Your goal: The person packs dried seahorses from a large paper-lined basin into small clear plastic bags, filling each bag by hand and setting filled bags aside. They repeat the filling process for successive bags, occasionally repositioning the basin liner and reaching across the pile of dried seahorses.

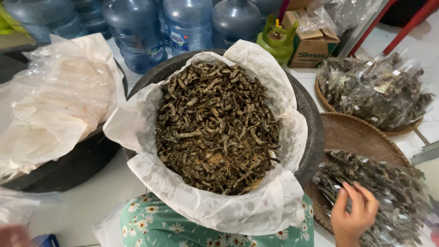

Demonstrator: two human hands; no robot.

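Reaching down at the lower right, the right hand (pixel 353 211) has its fingers spread and curled onto a heap of small clear packets (pixel 379 192) filled with dark dried pieces; it touches the nearest packets, though whether it has closed on one cannot be told from this angle. The packets lie on a round woven tray (pixel 352 135) that sits on the white tiled floor (pixel 91 201). The left hand is not clearly seen; a reddish blur (pixel 13 235) at the bottom left corner may be it, and its state cannot be told.

Just left of the right hand, above a green floral-print lap (pixel 155 224), stands a large dark basin (pixel 311 137) lined with thin white paper (pixel 206 206) and heaped with dried brown strips (pixel 215 128). Farther left, a second dark basin (pixel 68 169) is covered with crumpled clear plastic sheeting (pixel 55 100).

Beyond the right hand, another woven tray (pixel 327 103) carries more filled packets (pixel 375 89). Farthest away stand blue water jugs (pixel 137 32), a small green gas canister (pixel 276 41) and a cardboard box (pixel 311 43).
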